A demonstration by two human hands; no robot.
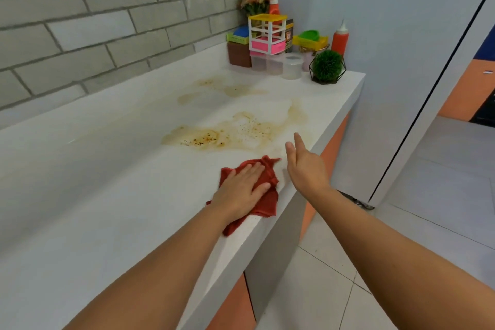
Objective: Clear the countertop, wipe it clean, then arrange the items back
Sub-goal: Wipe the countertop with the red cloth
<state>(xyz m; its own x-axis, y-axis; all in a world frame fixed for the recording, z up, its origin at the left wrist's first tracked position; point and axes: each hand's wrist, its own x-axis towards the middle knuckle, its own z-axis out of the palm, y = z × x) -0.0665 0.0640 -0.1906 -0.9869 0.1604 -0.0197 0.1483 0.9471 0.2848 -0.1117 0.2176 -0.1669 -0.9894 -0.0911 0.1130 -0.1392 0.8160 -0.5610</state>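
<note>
Countertop (pixel 93 182) white, brown stains (pixel 214 138) (speckled) | left hand (pixel 238 190) flat on red cloth (pixel 269 203) | right hand (pixel 305 166) spread, empty | brick wall (pixel 107 21) behind

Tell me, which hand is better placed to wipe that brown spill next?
The left hand. It lies flat on the red cloth just short of the brown spill; the right hand hovers open, holding nothing.

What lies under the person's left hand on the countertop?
A red cloth lies flat under the left hand, on the white countertop near its front edge. The surface beneath the cloth is covered, so any stain there cannot be seen.
</note>
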